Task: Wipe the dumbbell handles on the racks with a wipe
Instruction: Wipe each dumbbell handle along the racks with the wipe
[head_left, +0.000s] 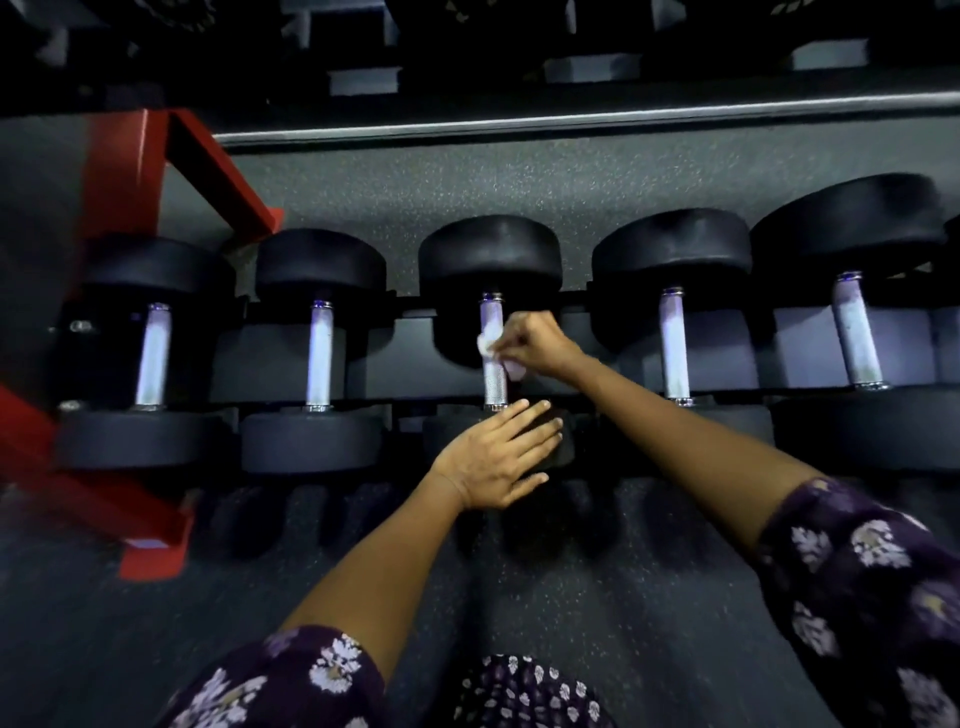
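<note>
Middle dumbbell handle (492, 353): on rack, long axis running away from the person. Right hand (537, 345) pinches wipe (489, 344) against its midsection, nearer. Left hand (498, 454), fingers straight, rests on near head (563, 441).

Floor (571, 176): dark speckled rubber, dimly lit. Red steel frame (130, 171) stands at left. Beyond the frame, a pale metal rail (571, 118) runs across.
</note>
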